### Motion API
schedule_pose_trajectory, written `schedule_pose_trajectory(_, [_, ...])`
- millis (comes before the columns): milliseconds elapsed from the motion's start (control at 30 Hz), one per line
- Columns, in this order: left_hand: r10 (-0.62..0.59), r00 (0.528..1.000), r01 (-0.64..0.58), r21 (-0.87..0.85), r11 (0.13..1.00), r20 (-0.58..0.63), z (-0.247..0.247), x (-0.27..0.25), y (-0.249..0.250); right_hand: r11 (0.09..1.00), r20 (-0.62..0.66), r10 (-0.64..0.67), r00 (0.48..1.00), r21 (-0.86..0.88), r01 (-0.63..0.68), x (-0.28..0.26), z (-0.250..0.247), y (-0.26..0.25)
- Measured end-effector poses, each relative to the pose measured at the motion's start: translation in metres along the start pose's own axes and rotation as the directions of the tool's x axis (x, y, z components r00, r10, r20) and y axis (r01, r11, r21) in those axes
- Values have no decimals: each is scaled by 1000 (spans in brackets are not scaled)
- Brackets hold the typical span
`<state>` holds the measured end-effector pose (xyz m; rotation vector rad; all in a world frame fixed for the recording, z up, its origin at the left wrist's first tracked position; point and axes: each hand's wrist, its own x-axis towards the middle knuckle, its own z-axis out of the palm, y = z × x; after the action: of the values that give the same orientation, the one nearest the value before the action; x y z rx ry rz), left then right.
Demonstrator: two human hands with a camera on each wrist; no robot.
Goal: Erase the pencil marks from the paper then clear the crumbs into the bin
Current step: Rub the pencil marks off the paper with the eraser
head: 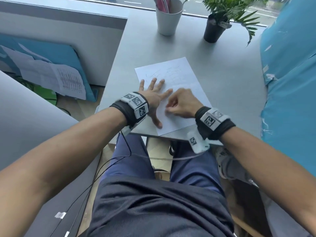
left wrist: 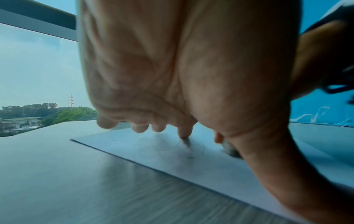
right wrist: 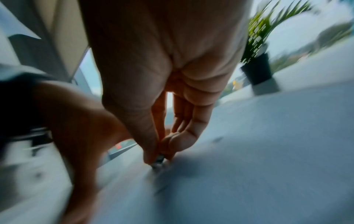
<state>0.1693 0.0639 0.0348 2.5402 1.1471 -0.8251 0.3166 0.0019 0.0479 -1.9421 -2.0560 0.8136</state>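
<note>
A white sheet of paper (head: pixel 179 79) with faint pencil scribbles on its far half lies on the grey table (head: pixel 230 86). My left hand (head: pixel 154 93) lies flat on the paper's left side, fingers spread and straight, pressing it down. My right hand (head: pixel 181 103) sits beside it on the paper, fingers bunched. In the right wrist view, the thumb and fingers (right wrist: pixel 153 151) pinch a small greyish eraser (right wrist: pixel 158 162) whose tip touches the paper (right wrist: pixel 249 166); the picture is blurred. The left wrist view shows the paper (left wrist: pixel 153 153) with faint marks under my left hand (left wrist: pixel 145 127).
A white cup (head: pixel 168 17) with pencils and a black potted plant (head: pixel 213 29) stand at the table's far edge by the window. A blue chair or cushion (head: pixel 290 82) lies close on the right. No bin is in view.
</note>
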Motion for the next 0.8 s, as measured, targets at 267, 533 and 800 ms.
schedule_pose_trajectory(267, [80,996,-77,-121,990,25,0,3,-3,997,57,-77,995,-4,77,-7,17,-10])
schedule_pose_trajectory(533, [51,997,-43,-126,991,62,-3,1,2,996,-12,-57,998,-67,56,-1,4,0])
schedule_pose_trajectory(800, [37,996,-26,-135,990,81,-5,-1,2,986,-145,64,987,-146,-85,18,-21,39])
